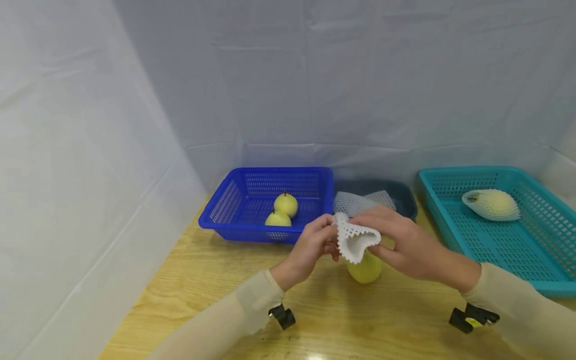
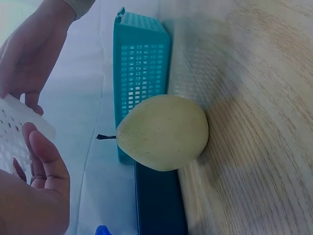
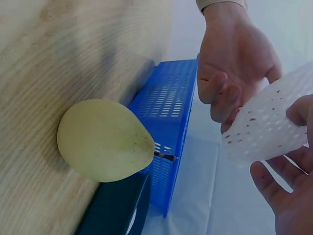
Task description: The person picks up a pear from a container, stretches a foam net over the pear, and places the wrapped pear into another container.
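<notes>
A white foam fruit net [image 1: 353, 239] is held up between both hands, its wide mouth partly spread. My left hand [image 1: 309, 250] grips one end of it with curled fingers. The right hand [image 1: 407, 245] pinches the other side, its thumb [image 3: 299, 111] lying against the mesh. Below the net a bare yellow-green pear [image 2: 165, 133] stands upright on the table, stem up, touched by neither hand. In the head view the net and right hand cover the pear's upper part.
Behind the left hand is a blue basket [image 1: 229, 231] with two pears [image 1: 285, 205]. A dark tray [image 1: 407, 197] at the back holds more foam nets [image 1: 382, 199]. To the right, a teal basket [image 1: 490, 252] holds a net-wrapped pear [image 1: 492, 205]. The wooden table [image 1: 202, 280] meets white sheeting.
</notes>
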A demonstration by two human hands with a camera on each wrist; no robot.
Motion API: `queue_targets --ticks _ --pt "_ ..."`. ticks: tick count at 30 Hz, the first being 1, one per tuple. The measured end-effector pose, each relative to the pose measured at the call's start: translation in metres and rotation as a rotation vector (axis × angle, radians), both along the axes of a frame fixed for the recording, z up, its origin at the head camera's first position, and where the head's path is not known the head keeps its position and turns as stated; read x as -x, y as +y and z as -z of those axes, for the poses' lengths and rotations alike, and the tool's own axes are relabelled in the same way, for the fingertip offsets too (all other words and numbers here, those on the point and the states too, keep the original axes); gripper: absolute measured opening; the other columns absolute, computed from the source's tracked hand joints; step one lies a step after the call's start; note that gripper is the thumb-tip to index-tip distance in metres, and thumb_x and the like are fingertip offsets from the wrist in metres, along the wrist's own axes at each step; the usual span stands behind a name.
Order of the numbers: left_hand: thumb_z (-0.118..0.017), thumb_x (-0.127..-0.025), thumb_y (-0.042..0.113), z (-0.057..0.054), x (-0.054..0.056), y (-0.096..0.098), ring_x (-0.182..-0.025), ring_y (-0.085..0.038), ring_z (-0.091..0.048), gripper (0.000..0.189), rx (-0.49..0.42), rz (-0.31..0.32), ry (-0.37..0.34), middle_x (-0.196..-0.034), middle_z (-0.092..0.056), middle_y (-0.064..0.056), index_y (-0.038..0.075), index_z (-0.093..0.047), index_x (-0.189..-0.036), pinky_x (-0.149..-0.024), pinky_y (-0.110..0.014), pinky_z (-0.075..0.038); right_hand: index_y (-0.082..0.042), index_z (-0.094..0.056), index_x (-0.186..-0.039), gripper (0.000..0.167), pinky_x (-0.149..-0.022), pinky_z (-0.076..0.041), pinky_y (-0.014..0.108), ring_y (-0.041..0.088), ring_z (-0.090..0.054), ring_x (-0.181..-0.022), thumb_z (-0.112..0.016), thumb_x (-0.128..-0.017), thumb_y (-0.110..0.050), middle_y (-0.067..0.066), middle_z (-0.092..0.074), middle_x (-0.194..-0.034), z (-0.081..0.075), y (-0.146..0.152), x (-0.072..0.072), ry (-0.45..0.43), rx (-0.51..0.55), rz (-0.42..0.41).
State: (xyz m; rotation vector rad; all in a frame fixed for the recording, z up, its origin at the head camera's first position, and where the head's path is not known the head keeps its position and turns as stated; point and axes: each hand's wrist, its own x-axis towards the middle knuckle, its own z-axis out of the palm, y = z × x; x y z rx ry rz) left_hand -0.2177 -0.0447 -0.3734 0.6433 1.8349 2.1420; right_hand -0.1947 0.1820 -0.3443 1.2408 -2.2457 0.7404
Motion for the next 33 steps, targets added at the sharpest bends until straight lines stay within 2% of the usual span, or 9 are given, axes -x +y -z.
queue_targets --ticks 6,9,12,18,20,23,26,29,33 --pt "-0.046 -0.097 0.015 -0.001 0.0 0.001 -0.065 -0.012 -0.055 0.011 -0.013 0.0 0.018 -0.08 -0.059 0.003 0.009 -0.055 -0.097 -0.058 -0.026 -0.048 -0.015 -0.058 -0.141 0.062 -0.104 -0.046 0.024 0.02 -0.053 -0.13 -0.068 -0.085 0.011 0.002 -0.06 -0.14 0.006 0.002 -0.004 -0.008 0.007 -0.025" --pt "-0.046 -0.1 0.016 -0.001 -0.001 0.001 -0.064 -0.011 -0.055 0.014 -0.032 0.019 0.018 -0.078 -0.06 0.001 0.008 -0.057 -0.101 -0.058 -0.026 -0.047 -0.012 -0.06 -0.14 0.056 -0.106 -0.042 0.02 0.02 -0.054 -0.129 -0.062 -0.09 0.013 0.007 -0.061 -0.138 0.009 0.002 -0.003 -0.06 0.093 -0.049" --pt "-0.046 -0.103 0.019 -0.002 -0.002 0.001 -0.06 -0.012 -0.055 0.016 -0.046 0.053 0.006 -0.074 -0.059 -0.001 0.008 -0.058 -0.106 -0.058 -0.026 -0.047 -0.011 -0.059 -0.139 0.045 -0.103 -0.044 0.019 0.013 -0.054 -0.129 -0.052 -0.099 0.008 0.006 -0.062 -0.137 0.01 0.003 -0.001 -0.202 0.221 -0.05" --pt "-0.045 -0.104 0.022 -0.002 -0.004 0.004 -0.056 -0.012 -0.054 0.02 -0.03 0.113 -0.045 -0.081 -0.059 -0.001 0.006 -0.055 -0.11 -0.059 -0.026 -0.048 -0.008 -0.044 -0.151 0.043 -0.099 -0.049 0.022 0.005 -0.052 -0.131 -0.029 -0.112 -0.018 -0.007 -0.052 -0.148 0.008 0.007 0.0 -0.696 0.429 -0.151" --pt "-0.046 -0.104 0.021 -0.001 -0.005 0.006 -0.055 -0.012 -0.053 0.019 -0.015 0.12 -0.06 -0.081 -0.059 -0.001 0.005 -0.054 -0.109 -0.058 -0.026 -0.047 -0.007 -0.039 -0.154 0.046 -0.098 -0.051 0.026 0.008 -0.053 -0.131 -0.028 -0.112 -0.024 -0.001 -0.047 -0.151 0.008 0.008 0.0 -0.837 0.466 -0.195" --pt "-0.046 -0.105 0.02 0.0 -0.007 0.009 -0.053 -0.012 -0.051 0.016 0.009 0.122 -0.074 -0.078 -0.059 0.0 0.007 -0.054 -0.105 -0.055 -0.025 -0.045 -0.007 -0.034 -0.155 0.05 -0.097 -0.052 0.03 0.011 -0.054 -0.129 -0.031 -0.112 -0.031 0.011 -0.04 -0.154 0.008 0.006 -0.002 -0.983 0.48 -0.19" --pt "-0.047 -0.105 0.02 0.002 -0.008 0.011 -0.051 -0.012 -0.05 0.014 0.03 0.118 -0.08 -0.074 -0.058 0.002 0.008 -0.052 -0.099 -0.054 -0.025 -0.044 -0.005 -0.035 -0.153 0.051 -0.097 -0.052 0.03 0.012 -0.055 -0.127 -0.038 -0.11 -0.033 0.018 -0.039 -0.152 0.008 0.003 -0.004 -1.063 0.489 -0.138" --pt "-0.045 -0.106 0.019 0.004 -0.008 0.012 -0.049 -0.012 -0.049 0.014 0.048 0.114 -0.081 -0.069 -0.057 0.004 0.01 -0.051 -0.096 -0.053 -0.025 -0.043 -0.004 -0.039 -0.149 0.049 -0.094 -0.053 0.03 0.014 -0.059 -0.117 -0.042 -0.109 -0.032 0.014 -0.052 -0.136 0.009 0.0 -0.005 -1.094 0.53 -0.094" --pt "-0.043 -0.106 0.018 0.01 -0.007 0.012 -0.048 -0.012 -0.048 0.016 0.068 0.094 -0.094 -0.064 -0.055 0.003 0.011 -0.051 -0.094 -0.053 -0.026 -0.042 -0.008 -0.046 -0.142 0.036 -0.088 -0.055 0.031 0.017 -0.06 -0.107 -0.044 -0.109 -0.023 0.005 -0.056 -0.124 0.013 0.0 -0.004 -1.11 0.599 -0.034"
